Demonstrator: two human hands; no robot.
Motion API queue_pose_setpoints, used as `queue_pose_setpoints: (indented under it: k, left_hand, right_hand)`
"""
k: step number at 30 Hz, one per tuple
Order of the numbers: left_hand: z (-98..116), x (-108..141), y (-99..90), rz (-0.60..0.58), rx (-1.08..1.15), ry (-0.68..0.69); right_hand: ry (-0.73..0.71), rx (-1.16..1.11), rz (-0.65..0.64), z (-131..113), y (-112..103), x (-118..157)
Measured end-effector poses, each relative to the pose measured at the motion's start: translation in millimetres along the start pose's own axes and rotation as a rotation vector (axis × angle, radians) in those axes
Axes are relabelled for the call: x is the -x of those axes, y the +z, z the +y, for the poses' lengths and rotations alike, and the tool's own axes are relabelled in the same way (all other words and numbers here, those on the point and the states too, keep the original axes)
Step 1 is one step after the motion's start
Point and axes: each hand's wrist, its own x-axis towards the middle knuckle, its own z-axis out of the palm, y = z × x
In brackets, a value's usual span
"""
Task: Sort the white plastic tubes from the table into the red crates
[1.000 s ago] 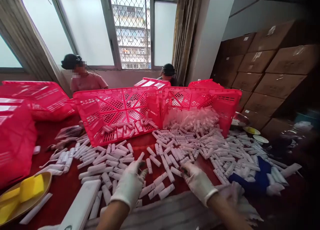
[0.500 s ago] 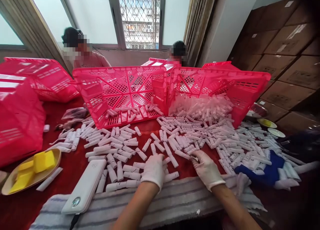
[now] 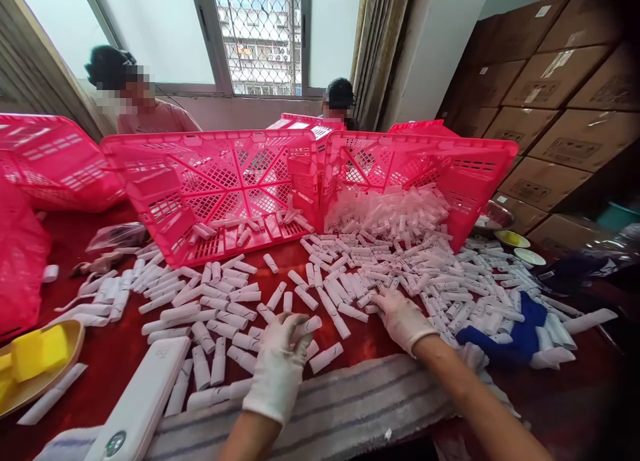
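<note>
My left hand (image 3: 280, 361), in a white glove, pinches a short white tube (image 3: 309, 325) between thumb and fingers, above the red table. My right hand (image 3: 403, 319), also gloved, reaches to the near edge of the big pile of white tubes (image 3: 425, 271). Its fingertips are bent together at a tube in the pile; whether they grip it is unclear. More tubes (image 3: 200, 334) lie scattered to the left of my hands. A striped cloth (image 3: 350, 407) runs along the table's front edge under my wrists.
Pink baskets (image 3: 240, 171) lie tipped at the back, with tubes inside. A white power bank (image 3: 145, 394) and a plate of yellow sponges (image 3: 75, 341) are at left. Blue cloth (image 3: 525, 334) lies at right. Two people sit behind; boxes (image 3: 575, 141) are stacked at right.
My left hand has risen and turned, and a tube now shows in its fingers. My right hand has moved up to the pile's edge. The whole view has shifted to the right.
</note>
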Motion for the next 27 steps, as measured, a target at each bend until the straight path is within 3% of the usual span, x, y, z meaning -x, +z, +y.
queue_pose_setpoints:
  k: [3, 6, 10, 14, 16, 21, 25, 27]
  left_hand:
    - [10.2, 7.8, 4.9, 0.032, 0.312, -0.024]
    - [34.8, 12.1, 10.5, -0.116, 0.631, -0.158]
    - [63.0, 19.5, 19.9, -0.361, 0.755, -0.264]
    - [65.6, 27.2, 33.5, -0.552, 0.762, -0.241]
    - [64.1, 30.1, 37.0, -0.613, 0.786, -0.236]
    - [66.8, 35.7, 34.5, -0.739, 1.056, -0.408]
    - [67.6, 38.5, 36.3, -0.671, 0.987, -0.341]
    - [65.4, 40.8, 40.0, -0.601, 0.826, -0.296]
  right_hand:
    - [0.040, -0.107, 0.045, 3.4, 8.6, 13.2]
    - [0.109, -0.439, 0.151, -13.9, 6.1, 30.3]
    - [0.181, -1.230, 0.449, -58.1, -18.2, 51.8]
    - [0.249, -1.458, 0.581, -84.1, -33.3, 62.0]
    - [0.281, -1.467, 0.567, -85.2, -31.8, 64.8]
    - [0.418, -1.624, 0.413, -81.3, -29.0, 71.7]
    - [0.513, -1.909, 0.285, -86.1, -38.1, 75.5]
    - [0.522, -1.869, 0.290, -87.6, -39.0, 75.0]
